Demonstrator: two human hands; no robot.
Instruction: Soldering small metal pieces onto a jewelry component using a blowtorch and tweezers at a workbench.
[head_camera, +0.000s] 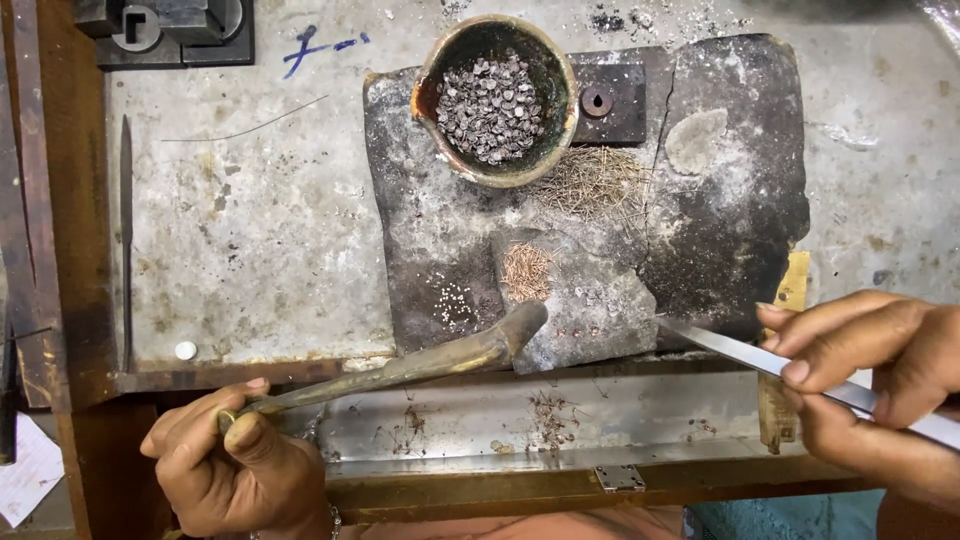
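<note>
Down at the lower left of the frame, the left hand (235, 465) is clenched round the handle of a tarnished brass torch (400, 365), its long axis slanting up and right so the blunt nozzle sits at the near edge of the scorched, cracked charcoal block (730, 200). From the lower right, the right hand (870, 375) pinches shiny steel tweezers (730, 348), tips pointing left at that same edge, just right of the nozzle. Above, a rough clay crucible (497, 100) holds small grey discs, with wiry clippings (595, 180) beside it.
</note>
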